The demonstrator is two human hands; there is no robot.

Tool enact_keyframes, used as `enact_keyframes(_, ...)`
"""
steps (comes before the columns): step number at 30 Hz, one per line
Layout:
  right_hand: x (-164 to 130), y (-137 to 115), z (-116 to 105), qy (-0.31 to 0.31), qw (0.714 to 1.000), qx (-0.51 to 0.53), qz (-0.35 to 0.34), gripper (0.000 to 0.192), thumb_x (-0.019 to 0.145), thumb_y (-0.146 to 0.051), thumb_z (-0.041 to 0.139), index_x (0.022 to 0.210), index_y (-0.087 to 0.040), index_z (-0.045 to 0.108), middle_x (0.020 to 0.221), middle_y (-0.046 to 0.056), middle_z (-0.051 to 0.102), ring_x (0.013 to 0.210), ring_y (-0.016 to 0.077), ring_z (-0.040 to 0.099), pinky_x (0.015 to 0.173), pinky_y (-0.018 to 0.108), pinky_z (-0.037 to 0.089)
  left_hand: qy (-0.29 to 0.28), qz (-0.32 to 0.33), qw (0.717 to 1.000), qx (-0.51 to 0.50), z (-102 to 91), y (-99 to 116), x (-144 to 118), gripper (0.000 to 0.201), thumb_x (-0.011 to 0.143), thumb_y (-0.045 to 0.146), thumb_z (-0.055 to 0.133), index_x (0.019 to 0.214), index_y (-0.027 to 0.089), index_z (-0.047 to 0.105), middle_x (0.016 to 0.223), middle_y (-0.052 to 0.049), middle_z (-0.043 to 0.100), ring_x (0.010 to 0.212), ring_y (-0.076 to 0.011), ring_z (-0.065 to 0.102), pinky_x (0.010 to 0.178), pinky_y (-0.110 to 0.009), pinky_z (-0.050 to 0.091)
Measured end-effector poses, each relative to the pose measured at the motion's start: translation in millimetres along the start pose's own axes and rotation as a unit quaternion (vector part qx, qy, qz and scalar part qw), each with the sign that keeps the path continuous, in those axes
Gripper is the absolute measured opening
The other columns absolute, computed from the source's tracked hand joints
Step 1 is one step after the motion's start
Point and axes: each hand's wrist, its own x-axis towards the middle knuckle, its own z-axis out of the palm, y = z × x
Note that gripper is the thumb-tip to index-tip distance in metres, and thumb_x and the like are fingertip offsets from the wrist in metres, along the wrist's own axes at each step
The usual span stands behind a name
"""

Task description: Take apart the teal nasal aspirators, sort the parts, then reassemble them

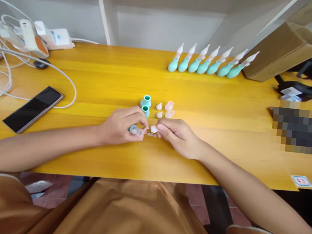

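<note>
My left hand (121,126) grips a small teal bulb with a clear plastic collar (135,130) low over the yellow table (92,84). My right hand (178,134) pinches a small white tip (154,129) right beside it. Several tiny clear rings (152,135) lie on the table between the two hands. Just beyond my fingers stand two loose teal bulbs (145,104), two white tips (159,110) and clear caps (169,109). A row of several assembled teal bulbs with white nozzles (209,63) stands at the far side.
A black phone (33,108) lies at the left, with white cables (15,76) and chargers (45,38) behind it. A cardboard box (283,48) leans at the far right, black straps (310,83) and a blurred patch beside it. A small sticker (301,181) sits near the front right edge.
</note>
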Motion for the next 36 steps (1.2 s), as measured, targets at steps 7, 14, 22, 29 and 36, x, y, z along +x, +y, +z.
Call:
enact_keyframes(7, -4, -9, -23, 0.000, 0.983, -0.181, -0.015, 0.042, 0.118, -0.043, 0.041, 0.083, -0.023, 0.053, 0.077, 0.003, 0.060, 0.069, 0.0184, 0.053, 0.069, 0.033, 0.040, -0.150, 0.083, 0.951, 0.258, -9.4, 16, 4, 0.026, 0.108, 0.018, 0.052, 0.087, 0.016, 0.068, 0.084, -0.007, 0.071, 0.069, -0.0204, 0.064, 0.061, -0.037, 0.045)
enact_keyframes(14, -7, -16, -46, 0.117, 0.951, -0.286, 0.018, 0.051, 0.117, -0.048, 0.041, 0.072, -0.024, 0.043, 0.065, 0.003, 0.050, 0.058, 0.0177, 0.045, 0.063, 0.036, 0.033, -0.269, 0.011, 0.937, 0.222, -24.8, 36, 9, 0.029, 0.107, 0.010, 0.049, 0.085, 0.015, 0.068, 0.084, -0.010, 0.067, 0.075, -0.0240, 0.061, 0.065, -0.038, 0.048)
enact_keyframes(22, -3, -16, -44, 0.095, 0.915, -0.390, 0.049, 0.054, 0.117, -0.047, 0.039, 0.071, -0.022, 0.052, 0.065, 0.005, 0.058, 0.057, 0.0166, 0.046, 0.060, 0.035, 0.026, -0.298, 0.018, 0.924, 0.238, -28.5, 44, 8, 0.023, 0.104, 0.012, 0.060, 0.083, 0.017, 0.068, 0.086, -0.009, 0.067, 0.079, -0.0245, 0.061, 0.065, -0.037, 0.046)
enact_keyframes(29, 45, -20, -67, -0.015, 0.838, -0.533, 0.112, 0.051, 0.115, -0.045, 0.038, 0.084, -0.018, 0.069, 0.078, 0.013, 0.071, 0.063, 0.0214, 0.056, 0.062, 0.037, 0.020, -0.254, -0.024, 0.940, 0.228, -37.4, 35, 14, 0.016, 0.106, 0.024, 0.064, 0.092, 0.017, 0.065, 0.093, -0.008, 0.069, 0.079, -0.0240, 0.063, 0.067, -0.037, 0.045)
enact_keyframes(36, 109, 24, -86, -0.117, 0.846, -0.500, 0.140, 0.054, 0.114, -0.044, 0.040, 0.087, -0.018, 0.078, 0.092, 0.014, 0.081, 0.076, 0.0234, 0.065, 0.067, 0.035, 0.030, -0.117, -0.154, 0.972, 0.134, -38.4, -1, 29, 0.017, 0.106, 0.033, 0.065, 0.101, 0.021, 0.054, 0.095, -0.006, 0.069, 0.089, -0.0245, 0.067, 0.077, -0.036, 0.050)
